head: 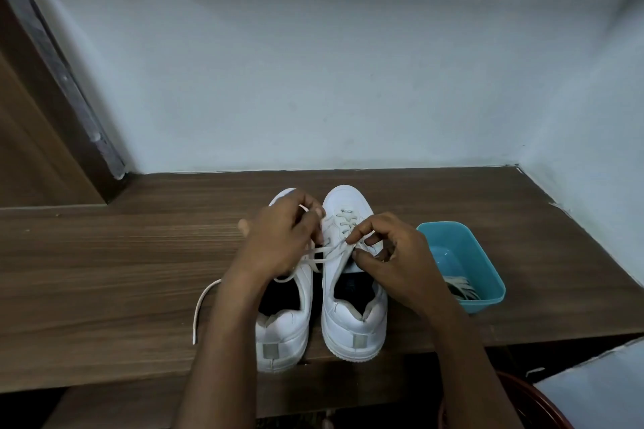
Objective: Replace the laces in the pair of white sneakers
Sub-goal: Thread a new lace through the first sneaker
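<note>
White low-top sneakers [352, 320] sit side by side at the front edge of the brown wood-grain bench [104, 272], mid-width, heels toward the person. Left hand [278, 240] curls round the flat white lace [329, 252]. Right hand [386, 254] pinches it thumb-to-forefinger over the right shoe's eyelets. Lace looks light, limp, probably slippery, so grip near the tip. Teal plastic tub [488, 296] near the right edge holds more laces.

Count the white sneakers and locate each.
2. The left sneaker sits under the left hand; the right sneaker sits beside it, nearer the teal tub. None seems hidden.
</note>
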